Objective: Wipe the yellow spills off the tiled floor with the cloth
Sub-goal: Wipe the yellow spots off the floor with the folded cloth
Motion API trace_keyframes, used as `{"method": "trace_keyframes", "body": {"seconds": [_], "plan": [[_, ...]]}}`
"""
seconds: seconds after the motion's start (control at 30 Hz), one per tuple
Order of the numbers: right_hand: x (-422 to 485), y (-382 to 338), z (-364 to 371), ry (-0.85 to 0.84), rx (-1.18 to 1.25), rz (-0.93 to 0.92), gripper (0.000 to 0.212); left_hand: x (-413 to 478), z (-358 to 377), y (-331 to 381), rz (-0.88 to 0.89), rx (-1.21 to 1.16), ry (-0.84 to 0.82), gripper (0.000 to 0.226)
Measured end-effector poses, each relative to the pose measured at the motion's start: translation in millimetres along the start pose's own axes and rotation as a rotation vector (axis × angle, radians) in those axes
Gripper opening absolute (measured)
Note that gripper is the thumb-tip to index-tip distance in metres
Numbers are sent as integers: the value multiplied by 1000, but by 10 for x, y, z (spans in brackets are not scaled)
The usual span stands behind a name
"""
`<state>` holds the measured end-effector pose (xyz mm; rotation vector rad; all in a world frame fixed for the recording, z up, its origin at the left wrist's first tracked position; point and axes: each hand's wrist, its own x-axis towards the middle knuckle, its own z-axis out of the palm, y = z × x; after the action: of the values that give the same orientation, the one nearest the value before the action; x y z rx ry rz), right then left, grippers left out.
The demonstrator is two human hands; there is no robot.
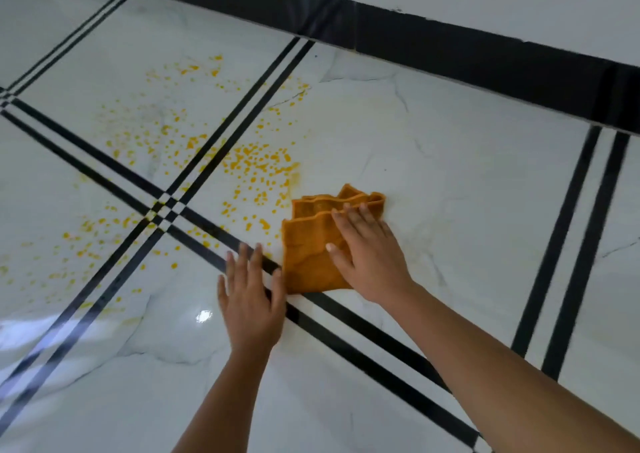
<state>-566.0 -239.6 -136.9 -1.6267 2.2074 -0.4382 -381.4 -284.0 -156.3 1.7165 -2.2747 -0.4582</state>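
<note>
A folded orange cloth lies flat on the white marble-look tiled floor. My right hand presses on the cloth's right half with straight, spread fingers. My left hand rests flat on the floor just left of the cloth, fingers straight, its thumb side touching the cloth's lower left edge. Yellow spills speckle the tiles left of and beyond the cloth, spreading across the crossing black stripes toward the far left. The tile right of the cloth shows no yellow.
Paired black stripes cross the floor in a grid. A wide black band runs along the far edge under a white surface. Another stripe pair runs at the right. A light glare shines near my left hand.
</note>
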Motion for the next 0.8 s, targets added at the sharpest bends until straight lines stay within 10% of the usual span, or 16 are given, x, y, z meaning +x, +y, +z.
{"method": "trace_keyframes", "body": {"seconds": [0.23,0.4,0.63,0.8], "plan": [[388,-364,488,-114,-290,41,64,-221,-30,-732,-122,180,-92,73],[93,-435,698,-125,-395,-436,59,-214,-9,-796,-120,146,-97,71],[-288,-691,760,91,-293,68,71,-232,4,-791,-110,121,-77,68],[-155,-864,650,178,-215,211,31,-243,-23,-796,-99,99,-88,68]]}}
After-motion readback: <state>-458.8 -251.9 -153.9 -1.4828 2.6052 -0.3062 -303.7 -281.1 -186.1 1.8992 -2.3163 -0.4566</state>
